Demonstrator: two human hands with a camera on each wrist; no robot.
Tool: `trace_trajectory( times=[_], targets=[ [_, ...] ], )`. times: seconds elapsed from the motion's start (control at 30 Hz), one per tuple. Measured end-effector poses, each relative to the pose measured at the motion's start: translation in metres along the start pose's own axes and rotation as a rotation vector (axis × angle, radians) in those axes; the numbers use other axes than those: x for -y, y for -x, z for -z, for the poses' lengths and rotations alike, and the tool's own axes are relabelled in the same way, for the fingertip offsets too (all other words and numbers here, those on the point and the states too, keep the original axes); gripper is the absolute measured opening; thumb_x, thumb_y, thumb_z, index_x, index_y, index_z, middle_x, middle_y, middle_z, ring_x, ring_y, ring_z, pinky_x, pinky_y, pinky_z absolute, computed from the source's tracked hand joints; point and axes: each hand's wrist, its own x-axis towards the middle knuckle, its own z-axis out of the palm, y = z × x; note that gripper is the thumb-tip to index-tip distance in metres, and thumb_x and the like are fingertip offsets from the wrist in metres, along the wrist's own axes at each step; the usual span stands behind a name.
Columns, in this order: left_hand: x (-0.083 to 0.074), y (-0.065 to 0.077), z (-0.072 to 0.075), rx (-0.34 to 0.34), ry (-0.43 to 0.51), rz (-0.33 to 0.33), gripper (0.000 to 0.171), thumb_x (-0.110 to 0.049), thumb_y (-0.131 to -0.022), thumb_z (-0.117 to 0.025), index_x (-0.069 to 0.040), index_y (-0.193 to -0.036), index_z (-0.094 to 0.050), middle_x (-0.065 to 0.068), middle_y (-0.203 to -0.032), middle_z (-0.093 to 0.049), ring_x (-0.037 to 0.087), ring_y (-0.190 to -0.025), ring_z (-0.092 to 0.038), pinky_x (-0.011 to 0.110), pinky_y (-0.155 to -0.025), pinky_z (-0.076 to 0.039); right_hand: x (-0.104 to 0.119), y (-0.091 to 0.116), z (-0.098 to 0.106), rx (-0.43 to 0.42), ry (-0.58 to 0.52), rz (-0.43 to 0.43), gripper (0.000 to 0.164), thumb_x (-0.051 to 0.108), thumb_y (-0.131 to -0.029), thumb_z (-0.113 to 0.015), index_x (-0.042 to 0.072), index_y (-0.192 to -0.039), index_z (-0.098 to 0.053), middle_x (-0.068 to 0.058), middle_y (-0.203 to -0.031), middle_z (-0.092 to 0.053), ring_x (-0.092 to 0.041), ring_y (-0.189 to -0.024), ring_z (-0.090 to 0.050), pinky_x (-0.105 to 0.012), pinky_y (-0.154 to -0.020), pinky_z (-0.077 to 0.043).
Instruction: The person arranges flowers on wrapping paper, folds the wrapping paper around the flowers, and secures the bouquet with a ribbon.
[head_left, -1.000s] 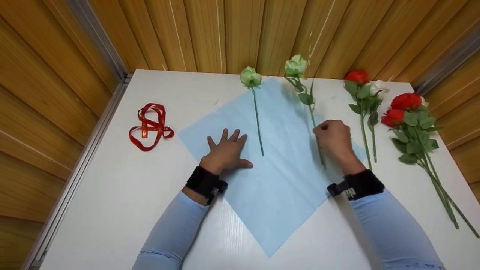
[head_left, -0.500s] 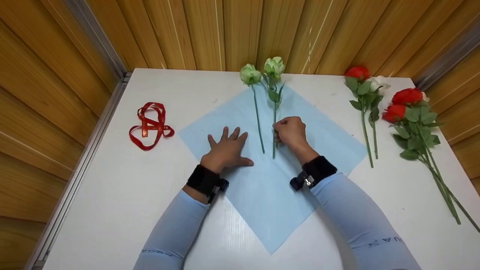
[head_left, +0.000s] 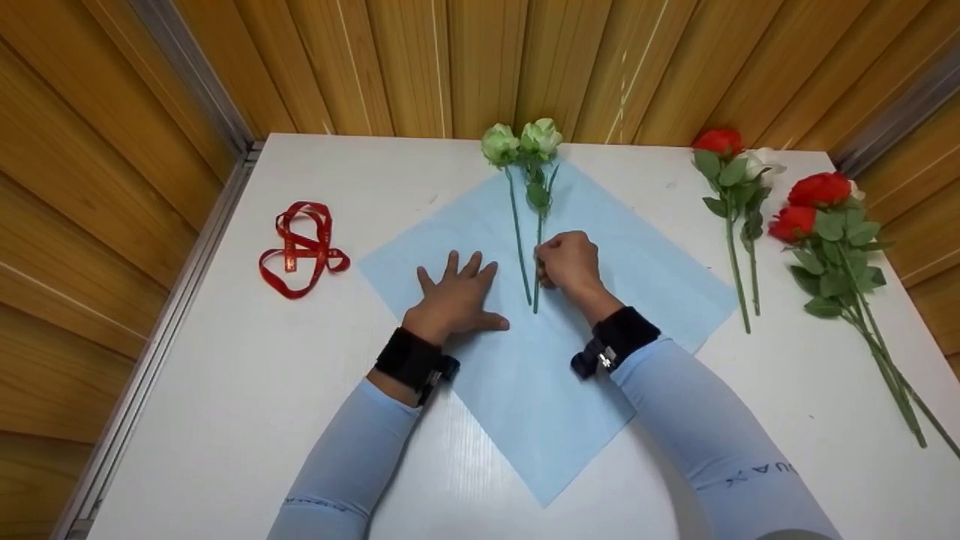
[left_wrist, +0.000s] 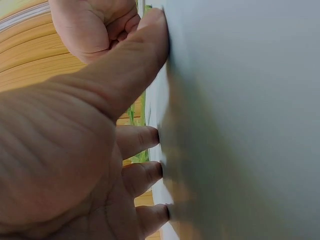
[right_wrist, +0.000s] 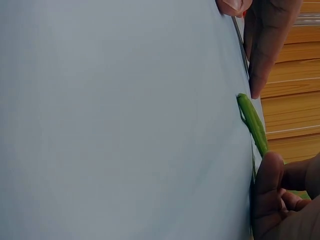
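My left hand (head_left: 454, 300) rests with spread fingers on the light blue wrapping sheet (head_left: 555, 420), left of the stems. In the left wrist view its fingertips (left_wrist: 150, 135) touch the sheet. With curled fingers my right hand (head_left: 571, 262) pinches the stem of a leafy pale green rose (head_left: 541, 139). That stem's cut end (right_wrist: 252, 120) sticks out past the thumb in the right wrist view. Close on its left lies another pale green rose (head_left: 500, 144) with a bare stem, the two blooms touching or overlapping. The sheet lies cornerwise on the white table.
A looped red ribbon (head_left: 304, 247) lies on the white table (head_left: 202, 420) at the left. To the right are a red rose (head_left: 718, 141) beside a white rose (head_left: 761, 165), and a bunch of red roses (head_left: 821, 190). A wooden wall (head_left: 480, 67) stands behind the table.
My right hand has carried the leafy green rose leftward across the sheet, from its right side to beside the other green rose. The left hand has stayed in place.
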Motion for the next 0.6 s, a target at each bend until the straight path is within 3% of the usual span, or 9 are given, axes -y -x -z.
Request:
trace_trajectory(
  times=[0.3,0.6],
  targets=[
    [0.0007,0.0002,0.0004,0.008,0.011,0.004,0.103,-0.062,-0.089,-0.077,-0.022,-0.169,-0.026,0.009,-0.178,-0.014,0.043,-0.163,0.001,0.083,-0.117,-0.003,0.0005,-0.0022,-0.0015,-0.006,0.002,0.011,0.021,0.016,-0.102,-0.066,-0.002,-0.095,-0.074,-0.007,-0.066,-0.07,-0.013,-0.053,-0.068,-0.027,-0.054,-0.056],
    [0.0001,0.0001,-0.0001,0.014,0.02,0.003,0.103,-0.061,-0.089,-0.078,-0.022,-0.169,-0.026,0.008,-0.178,-0.013,0.042,-0.163,0.001,0.083,-0.117,-0.002,-0.0002,-0.0022,-0.0028,-0.029,0.073,0.042,0.023,0.019,-0.103,-0.066,-0.001,-0.093,-0.073,-0.003,-0.059,-0.065,-0.012,-0.047,-0.064,-0.026,-0.049,-0.053]
  ],
)
